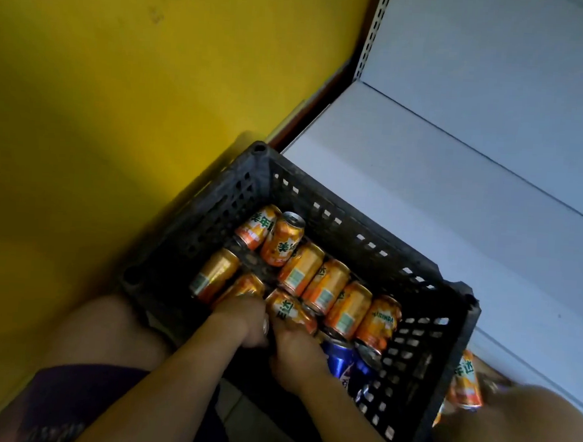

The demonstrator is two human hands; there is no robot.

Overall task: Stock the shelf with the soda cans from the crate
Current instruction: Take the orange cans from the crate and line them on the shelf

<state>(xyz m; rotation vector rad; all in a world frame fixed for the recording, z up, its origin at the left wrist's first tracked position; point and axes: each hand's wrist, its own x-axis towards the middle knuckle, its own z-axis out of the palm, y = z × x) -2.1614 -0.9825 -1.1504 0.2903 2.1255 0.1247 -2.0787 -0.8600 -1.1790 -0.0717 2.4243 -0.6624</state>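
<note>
Both hands are down inside the black plastic crate point(419, 392) at its near wall. Left hand point(243, 320): fingers curled over an orange soda can point(241, 287). Right hand point(296, 351): fingers closed round the base of a second orange can point(289, 311); fingertips partly hidden, so grip depth is uncertain.

Blue cans point(338, 358) sit just right of the right hand. Orange cans point(327, 286) lie tilted in a loose row toward the crate's far wall. One Mirinda can point(466, 382) sits outside the crate's right wall, near a knee.

White shelf point(439, 182) beyond the crate, bare where seen.

Risks:
- Two cans lifted at once may slip on smooth metal.
- The leaning row may roll when its neighbours go.
- A can may clip the crate rim on the way to the shelf.
</note>
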